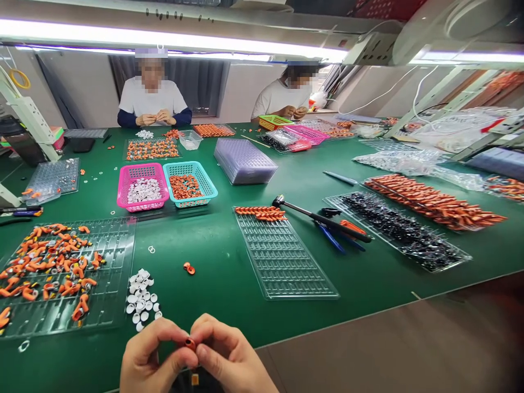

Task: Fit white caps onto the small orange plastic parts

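Note:
My left hand (153, 357) and my right hand (229, 357) meet at the bottom edge over the green table (229, 273), fingertips pinched together on one small orange part (190, 343). Just beyond my left hand lies a heap of small white rings (141, 297). A clear tray (61, 273) strewn with several orange parts sits to the left. Another loose orange part (189, 268) lies on the table ahead. A clear grid tray (282, 254) with a row of orange parts at its far end lies ahead to the right.
A pink basket (142, 186) of white rings and a teal basket (190, 184) of orange parts stand mid-table. A hammer (319, 217), blue-handled pliers (335, 234) and trays of black (403, 232) and orange pieces (434, 202) lie right. Two people work across the table.

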Tool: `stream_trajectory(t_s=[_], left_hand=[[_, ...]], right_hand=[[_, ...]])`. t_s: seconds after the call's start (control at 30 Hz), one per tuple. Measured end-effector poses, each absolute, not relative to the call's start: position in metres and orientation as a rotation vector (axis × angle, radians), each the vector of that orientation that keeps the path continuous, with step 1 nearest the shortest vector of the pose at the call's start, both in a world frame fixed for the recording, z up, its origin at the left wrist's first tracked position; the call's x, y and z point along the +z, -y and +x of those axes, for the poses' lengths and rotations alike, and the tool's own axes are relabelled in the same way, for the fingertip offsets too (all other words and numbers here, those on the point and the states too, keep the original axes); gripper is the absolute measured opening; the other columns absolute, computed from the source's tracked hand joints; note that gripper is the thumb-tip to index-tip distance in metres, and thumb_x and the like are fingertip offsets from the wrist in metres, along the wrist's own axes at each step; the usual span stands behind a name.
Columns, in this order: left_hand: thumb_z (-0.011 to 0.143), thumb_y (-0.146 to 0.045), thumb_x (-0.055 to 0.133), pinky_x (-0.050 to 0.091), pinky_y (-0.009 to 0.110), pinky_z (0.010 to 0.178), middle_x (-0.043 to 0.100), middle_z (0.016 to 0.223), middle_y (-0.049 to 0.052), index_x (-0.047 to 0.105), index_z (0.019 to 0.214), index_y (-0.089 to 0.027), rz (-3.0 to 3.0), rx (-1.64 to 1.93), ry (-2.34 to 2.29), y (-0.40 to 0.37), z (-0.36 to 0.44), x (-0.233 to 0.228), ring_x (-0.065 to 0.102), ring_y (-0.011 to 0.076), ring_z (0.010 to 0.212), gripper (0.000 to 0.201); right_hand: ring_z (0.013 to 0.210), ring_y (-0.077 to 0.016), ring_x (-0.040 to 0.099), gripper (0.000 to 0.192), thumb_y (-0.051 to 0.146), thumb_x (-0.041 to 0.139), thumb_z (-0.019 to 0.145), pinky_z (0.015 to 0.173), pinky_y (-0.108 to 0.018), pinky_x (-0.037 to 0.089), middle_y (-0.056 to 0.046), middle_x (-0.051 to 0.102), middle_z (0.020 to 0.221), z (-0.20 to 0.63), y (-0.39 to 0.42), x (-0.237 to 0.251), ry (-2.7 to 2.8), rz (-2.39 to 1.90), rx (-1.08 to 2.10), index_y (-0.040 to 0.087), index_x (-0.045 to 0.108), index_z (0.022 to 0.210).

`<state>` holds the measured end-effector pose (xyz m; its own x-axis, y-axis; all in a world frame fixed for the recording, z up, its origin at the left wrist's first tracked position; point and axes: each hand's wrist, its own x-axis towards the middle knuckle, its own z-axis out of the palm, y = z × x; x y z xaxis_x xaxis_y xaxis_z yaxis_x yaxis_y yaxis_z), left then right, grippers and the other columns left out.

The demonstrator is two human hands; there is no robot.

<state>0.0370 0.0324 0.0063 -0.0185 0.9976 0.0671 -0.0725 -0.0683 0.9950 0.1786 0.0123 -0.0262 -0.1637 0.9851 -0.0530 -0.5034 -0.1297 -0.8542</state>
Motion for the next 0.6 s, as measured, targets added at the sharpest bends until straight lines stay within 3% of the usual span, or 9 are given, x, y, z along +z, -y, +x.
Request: stream_trajectory(t_s=[0.2,0.37,0.5,0.6], left_hand=[[0.078,-0.029,0.081,0.054,0.020,0.056,0.073,0.068,0.000,0.077,0.084,-0.025,1.652,1.290,-0.915,-0.038,0.025,-0.006,0.066,0.0154,0.060,0.009],[0.085,-0.022,0.074,0.057,0.019,0.060,0.072,0.074,-0.002,0.068,0.089,-0.022,1.876,1.339,-0.912,-0.038,0.020,-0.009,0.069,0.0140,0.065,0.007],[0.086,-0.004,0.068,0.060,0.021,0.067,0.076,0.084,0.003,0.068,0.103,-0.017,2.213,1.289,-0.749,-0.040,0.017,-0.005,0.072,0.0154,0.075,0.021],[0.088,-0.003,0.065,0.061,0.022,0.070,0.076,0.083,0.005,0.066,0.103,-0.014,2.300,1.290,-0.731,-0.041,0.016,-0.001,0.073,0.0152,0.077,0.018]], right_hand=[[0.072,-0.0123,0.051,0.019,0.040,0.081,0.079,0.069,-0.023,0.042,0.000,0.058,0.078,0.179,-0.013,-0.028,0.808,-0.760,1.589,0.021,0.078,0.081],[0.074,-0.0105,0.054,0.012,0.032,0.082,0.079,0.069,-0.020,0.043,0.000,0.061,0.081,0.183,-0.013,-0.028,0.772,-0.698,1.581,0.022,0.079,0.084],[0.068,-0.0080,0.060,0.013,0.028,0.084,0.078,0.066,-0.018,0.048,0.002,0.066,0.077,0.183,-0.013,-0.030,0.674,-0.601,1.656,0.023,0.079,0.089],[0.064,-0.0076,0.065,0.014,0.027,0.083,0.078,0.062,-0.016,0.050,0.001,0.070,0.077,0.181,-0.012,-0.029,0.648,-0.552,1.686,0.022,0.080,0.091]])
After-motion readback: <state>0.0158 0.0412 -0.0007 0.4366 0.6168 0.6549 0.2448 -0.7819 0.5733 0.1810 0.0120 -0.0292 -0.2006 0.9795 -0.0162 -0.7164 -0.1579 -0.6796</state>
